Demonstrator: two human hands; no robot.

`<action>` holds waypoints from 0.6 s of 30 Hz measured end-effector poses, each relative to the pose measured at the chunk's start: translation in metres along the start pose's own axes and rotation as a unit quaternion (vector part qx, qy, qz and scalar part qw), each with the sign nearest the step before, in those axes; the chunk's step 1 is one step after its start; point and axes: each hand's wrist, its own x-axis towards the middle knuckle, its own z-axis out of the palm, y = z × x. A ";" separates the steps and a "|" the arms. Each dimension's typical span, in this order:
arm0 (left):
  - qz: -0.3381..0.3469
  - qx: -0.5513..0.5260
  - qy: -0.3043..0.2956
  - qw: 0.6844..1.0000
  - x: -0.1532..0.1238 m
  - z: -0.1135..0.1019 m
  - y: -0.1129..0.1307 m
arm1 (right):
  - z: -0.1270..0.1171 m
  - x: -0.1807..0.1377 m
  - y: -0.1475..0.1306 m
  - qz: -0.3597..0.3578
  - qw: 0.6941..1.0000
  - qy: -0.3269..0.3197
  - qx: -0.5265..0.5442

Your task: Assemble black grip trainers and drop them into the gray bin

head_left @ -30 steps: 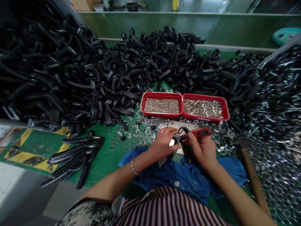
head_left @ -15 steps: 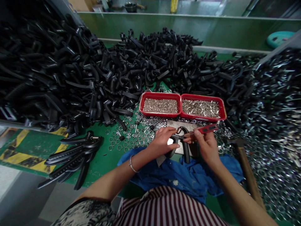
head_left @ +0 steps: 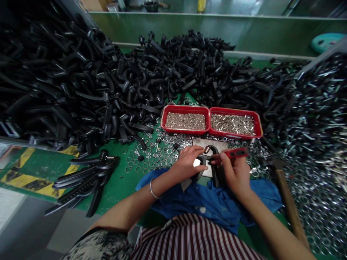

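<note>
My left hand (head_left: 187,160) is closed on a black spring clamp (head_left: 215,175), pinning it over a flat metal plate (head_left: 199,143). A coil spring (head_left: 207,149) shows at the clamp's pivot, near my left fingertips. In my right hand (head_left: 237,173) is a red-handled tool (head_left: 236,153), its dark narrow end pointing left against the clamp's pivot. Its exact kind is hard to tell, and my fingers hide part of it. Below the plate a crumpled blue cloth (head_left: 200,202) lies under both wrists.
Behind the plate stand a red tray of tiny metal pieces (head_left: 162,121) and a red tray of pins (head_left: 258,124). Black clamp parts (head_left: 130,79) heap up behind. Several clamps (head_left: 89,177) lie left. A hammer (head_left: 287,198) and loose metal rings (head_left: 311,213) are right.
My right hand and the red-handled tool have shifted slightly left and down, and the tool is blurred by motion. My left hand and the clamp stay in place.
</note>
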 end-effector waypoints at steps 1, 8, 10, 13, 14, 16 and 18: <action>0.003 0.000 0.001 1.000 0.000 0.000 0.000 | 0.000 0.000 -0.001 -0.011 0.999 -0.002 -0.045; -0.014 0.033 -0.003 0.999 -0.001 -0.002 0.010 | 0.002 0.022 -0.032 0.025 0.983 -0.070 0.168; -0.016 0.048 -0.008 0.999 -0.001 -0.003 0.011 | 0.003 0.025 -0.038 0.050 0.950 -0.083 0.297; -0.009 0.044 -0.017 0.999 0.003 -0.005 0.010 | 0.002 0.026 -0.028 0.066 0.913 -0.064 0.398; -0.009 0.037 -0.016 0.999 0.005 -0.005 0.009 | 0.001 0.026 -0.020 0.065 0.909 -0.055 0.407; -0.022 0.031 -0.001 0.999 0.012 -0.004 0.009 | 0.000 0.024 -0.002 0.056 0.923 -0.043 0.378; -0.041 0.042 0.024 0.998 0.019 -0.001 0.009 | 0.000 0.022 0.013 0.048 0.941 -0.037 0.332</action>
